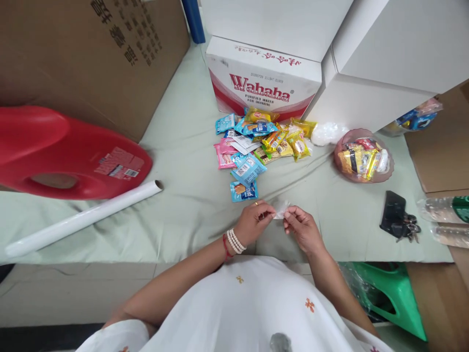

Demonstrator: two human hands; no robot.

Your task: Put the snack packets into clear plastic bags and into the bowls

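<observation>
Just before the snack pile (270, 142), the left hand (251, 224) and the right hand (303, 229) pinch clear plastic (281, 209). Right of the pile sits a pink bowl (366, 180).

On the counter (190, 210) draped in creased pale green cloth: at left, a large red plastic jug (86, 159), a glossy white tube (95, 214) nearer, a brown cardboard box (73, 73) beyond; at far centre, a red-and-white carton (264, 80) behind heaped multicoloured foil packets (252, 128); at right, a translucent pink bowl (340, 171) and metal keys (411, 231).
</observation>
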